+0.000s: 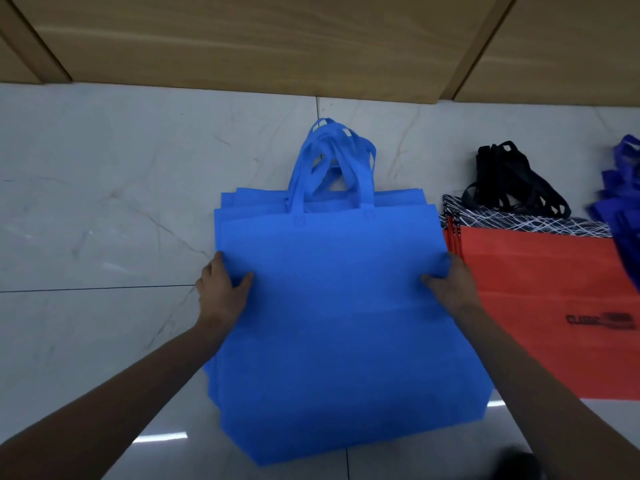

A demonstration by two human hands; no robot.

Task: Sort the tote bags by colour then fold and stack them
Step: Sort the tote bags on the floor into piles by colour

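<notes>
While the left hand (221, 289) pinches one side of the top blue bag (332, 306), thumb on top, the right hand (450, 285) grips the opposite side the same way. The bag lies flat between them on the blue pile (242, 202). I'd say folding's starting, so next fold one side across evenly. Red bags (540, 306) lie just past the right hand.

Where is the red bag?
In the head view, the red bag lies on the floor, right of the light blue pile and left of the dark blue bags.
</notes>
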